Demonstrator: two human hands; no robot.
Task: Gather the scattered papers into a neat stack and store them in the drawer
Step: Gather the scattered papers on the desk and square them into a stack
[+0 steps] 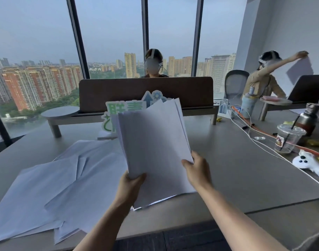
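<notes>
A bundle of white papers [153, 138] stands tilted up above the grey desk [236, 174], its sheets fanned unevenly at the top. My left hand [131, 185] grips its lower left edge, thumb on the front. My right hand [196, 169] grips its right edge. Several loose white sheets [46, 189] lie overlapping on the desk to the left, some reaching the near edge. Another sheet lies flat under the held bundle [164, 194]. No drawer is in view.
A green-and-white sign [109, 118] stands behind the bundle, before a brown divider [146, 91]. At right sit a plastic cup with straw [289, 138], a metal bottle [307, 118], cables [245, 131] and a white plush toy [307, 162]. Two people sit beyond.
</notes>
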